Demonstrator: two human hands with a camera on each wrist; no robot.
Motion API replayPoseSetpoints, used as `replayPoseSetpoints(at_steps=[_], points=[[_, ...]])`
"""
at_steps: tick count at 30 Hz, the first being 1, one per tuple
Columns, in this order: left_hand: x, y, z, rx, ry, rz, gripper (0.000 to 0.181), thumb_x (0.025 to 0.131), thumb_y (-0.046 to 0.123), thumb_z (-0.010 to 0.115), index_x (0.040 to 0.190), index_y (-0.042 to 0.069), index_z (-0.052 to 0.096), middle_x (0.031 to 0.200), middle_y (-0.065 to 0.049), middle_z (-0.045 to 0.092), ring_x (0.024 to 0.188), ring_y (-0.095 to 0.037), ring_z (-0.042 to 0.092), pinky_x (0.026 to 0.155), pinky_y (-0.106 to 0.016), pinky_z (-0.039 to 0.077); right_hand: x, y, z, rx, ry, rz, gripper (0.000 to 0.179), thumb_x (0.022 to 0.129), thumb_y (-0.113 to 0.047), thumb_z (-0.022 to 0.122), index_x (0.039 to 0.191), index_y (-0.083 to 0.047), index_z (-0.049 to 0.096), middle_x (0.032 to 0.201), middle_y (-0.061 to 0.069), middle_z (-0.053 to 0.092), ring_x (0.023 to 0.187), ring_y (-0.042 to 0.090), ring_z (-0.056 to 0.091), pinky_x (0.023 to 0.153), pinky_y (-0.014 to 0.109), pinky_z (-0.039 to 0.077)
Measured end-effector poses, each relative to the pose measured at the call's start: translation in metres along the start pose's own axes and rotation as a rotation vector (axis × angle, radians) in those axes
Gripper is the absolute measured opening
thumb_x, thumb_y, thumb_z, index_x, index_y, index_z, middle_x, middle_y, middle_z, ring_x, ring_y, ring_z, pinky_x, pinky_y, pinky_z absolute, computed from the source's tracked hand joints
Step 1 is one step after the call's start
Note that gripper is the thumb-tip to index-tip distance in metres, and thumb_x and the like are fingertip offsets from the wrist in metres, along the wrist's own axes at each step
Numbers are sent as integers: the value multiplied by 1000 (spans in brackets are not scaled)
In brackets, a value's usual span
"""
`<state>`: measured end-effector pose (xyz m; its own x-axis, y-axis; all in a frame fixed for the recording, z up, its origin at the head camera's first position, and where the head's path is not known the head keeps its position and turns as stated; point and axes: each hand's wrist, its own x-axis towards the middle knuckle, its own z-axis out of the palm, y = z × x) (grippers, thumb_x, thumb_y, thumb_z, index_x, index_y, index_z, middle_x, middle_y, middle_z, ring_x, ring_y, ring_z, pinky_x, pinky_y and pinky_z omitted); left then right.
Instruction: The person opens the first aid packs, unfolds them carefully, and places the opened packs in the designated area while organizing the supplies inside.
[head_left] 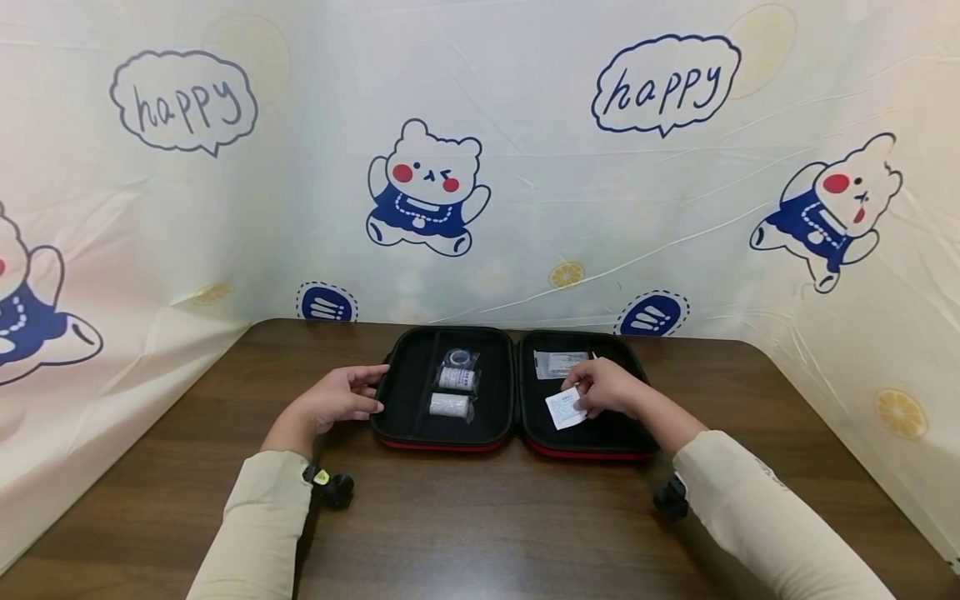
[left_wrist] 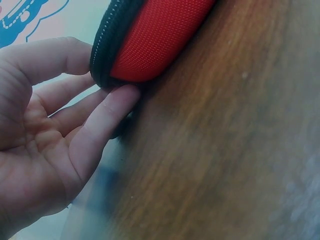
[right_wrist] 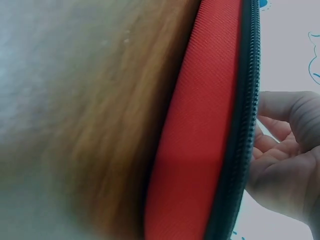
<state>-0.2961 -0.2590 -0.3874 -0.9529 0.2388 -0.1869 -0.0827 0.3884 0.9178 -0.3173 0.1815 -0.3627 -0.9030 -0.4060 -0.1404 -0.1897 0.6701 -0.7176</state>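
A zip-up red case with a black lining point(head_left: 405, 400) lies open like a book on the table. My left hand point(head_left: 341, 396) touches its left edge, the finger and thumb tips apart along the side. In the left wrist view they rest at the zip rim point(left_wrist: 101, 55). Over the right half, my right hand point(head_left: 607, 387) pinches a small white square packet point(head_left: 564, 408) with print on it. Behind that packet lies a flat clear-and-white packet point(head_left: 558, 364). The case's red side point(right_wrist: 200, 120) hides part of my right hand in the right wrist view.
The left half holds a wrapped ring-shaped roll point(head_left: 459, 358), a wrapped white roll with print point(head_left: 456, 379) and another white roll point(head_left: 450, 406). Brown wooden table point(head_left: 465, 517) surrounds the case. A printed cloth point(head_left: 540, 208) hangs behind and at both sides.
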Motion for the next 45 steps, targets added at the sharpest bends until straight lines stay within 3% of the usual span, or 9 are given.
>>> replayPoseSetpoints(at_steps=[17,26,36,45], points=[[1,-3,2,-5,-8,-6,72,85,-1,71,150,7,38,147,-25,38,116,-32,50,86,-34,55,-27,11,-1,230,91,-39,27,82,11,68,109,6,66,83,10,54,73,20,55,61,32,56],[1,-2,4,-2,-9,0,72,86,-1,70,150,7,38,146,-25,38,117,-32,49,86,-35,55,-35,21,-2,251,131,-28,27,82,10,69,109,5,67,85,10,54,74,20,56,63,33,57],[1,-1,4,-4,-3,1,72,86,-2,70,150,7,38,146,-25,39,116,-31,49,84,-34,56,-51,25,-14,198,198,-46,28,83,7,70,111,5,68,85,12,58,74,21,58,63,34,58],[-1,0,1,10,-3,10,73,85,-2,70,150,6,37,146,-26,38,114,-31,49,85,-33,55,-60,30,-23,311,210,-41,32,87,5,67,118,9,62,94,17,63,79,24,61,67,36,59]])
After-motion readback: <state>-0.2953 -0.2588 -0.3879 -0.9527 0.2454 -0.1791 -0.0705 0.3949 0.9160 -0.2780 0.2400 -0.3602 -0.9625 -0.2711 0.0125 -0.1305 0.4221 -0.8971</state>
